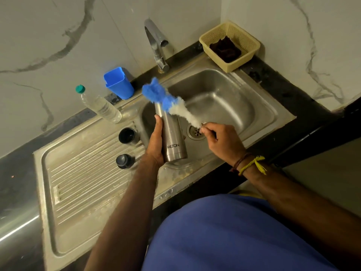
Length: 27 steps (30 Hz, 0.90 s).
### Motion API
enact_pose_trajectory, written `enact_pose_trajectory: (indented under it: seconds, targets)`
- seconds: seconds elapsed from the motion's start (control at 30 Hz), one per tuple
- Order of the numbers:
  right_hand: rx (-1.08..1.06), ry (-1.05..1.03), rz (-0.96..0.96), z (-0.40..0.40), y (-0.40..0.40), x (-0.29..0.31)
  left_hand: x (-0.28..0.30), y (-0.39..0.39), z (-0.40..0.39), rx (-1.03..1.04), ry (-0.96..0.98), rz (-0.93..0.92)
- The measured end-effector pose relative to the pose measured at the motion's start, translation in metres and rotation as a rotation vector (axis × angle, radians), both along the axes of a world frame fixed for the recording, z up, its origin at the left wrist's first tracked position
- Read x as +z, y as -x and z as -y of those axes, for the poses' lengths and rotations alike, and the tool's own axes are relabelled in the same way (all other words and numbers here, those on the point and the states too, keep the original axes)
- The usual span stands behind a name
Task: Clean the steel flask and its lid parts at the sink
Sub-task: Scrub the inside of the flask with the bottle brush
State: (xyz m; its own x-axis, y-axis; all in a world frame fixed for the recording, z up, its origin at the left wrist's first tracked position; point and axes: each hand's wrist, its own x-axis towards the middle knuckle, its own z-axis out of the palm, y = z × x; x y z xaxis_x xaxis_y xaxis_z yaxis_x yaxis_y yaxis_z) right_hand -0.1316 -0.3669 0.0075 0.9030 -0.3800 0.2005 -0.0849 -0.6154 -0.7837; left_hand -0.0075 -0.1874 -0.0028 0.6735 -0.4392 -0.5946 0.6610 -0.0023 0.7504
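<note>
**Marble-walled sink corner, flask and brush in hand**

Marble-veined wall tiles behind a stainless steel sink [259, 106] with ribbed drainboard. Left hand [156, 145] wrapped round the brushed steel flask [172, 137], held tilted over the basin edge, mouth up and away. Right hand [220, 141] pinching the thin handle of a blue-and-white fluffy bottle brush [168, 102], blue tip just above the flask mouth. On the drainboard beside the flask: black cup-shaped lid [128, 136] and dark round stopper [124, 160], apart. Farther back: clear plastic bottle with green cap [99, 105], blue plastic holder [118, 83], chrome tap [156, 44], cream basket [230, 45] holding a dark cloth.
</note>
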Motion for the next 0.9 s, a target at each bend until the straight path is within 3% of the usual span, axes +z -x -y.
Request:
enact_pose_trajectory:
  seconds: [0.13,0.3,0.6,0.9]
  targets:
    - [-0.095,-0.075,-0.022,0.005,0.008,-0.009,0.000,0.005,-0.009,-0.007,0.043,-0.035]
    - [-0.018,-0.092,0.006,-0.004,0.012,-0.012,0.003,-0.001,-0.012,0.088,0.127,-0.094]
    - [0.034,-0.077,0.010,-0.010,0.033,-0.019,0.011,-0.024,-0.010,0.097,0.125,0.010]
    - [0.072,-0.077,0.038,-0.015,0.036,-0.012,0.028,-0.040,-0.011,0.036,0.100,-0.002]
